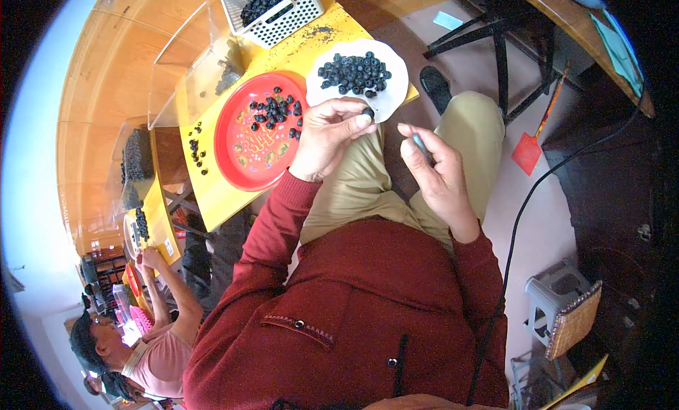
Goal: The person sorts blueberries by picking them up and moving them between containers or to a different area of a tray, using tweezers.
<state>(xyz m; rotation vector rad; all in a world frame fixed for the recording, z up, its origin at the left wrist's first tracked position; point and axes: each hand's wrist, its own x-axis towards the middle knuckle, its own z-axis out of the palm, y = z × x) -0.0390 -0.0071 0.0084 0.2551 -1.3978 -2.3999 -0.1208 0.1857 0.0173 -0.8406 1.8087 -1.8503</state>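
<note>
Between the thumb and fingers of my left hand (pixel 335 133) is a small black round piece (pixel 368 113), held just over the near edge of a white plate (pixel 397 95). My right hand (pixel 440 173), a little to the right, is closed round a thin blue-grey tool (pixel 423 149); its tip is too small to make out. Many black round pieces (pixel 352 73) like the held one lie heaped on the plate. Left of it, a red round tray (pixel 228 145) with a patterned bottom carries more black pieces (pixel 274 111), mostly toward its far right side.
A yellow table (pixel 212 205) bears both dishes, loose black pieces (pixel 196 154) and dark crumbs. At its far end stands a white perforated basket (pixel 286 26) of black pieces. A co-worker (pixel 152 339) sits at lower left. A black cable (pixel 520 226) and grey stool (pixel 555 290) are right.
</note>
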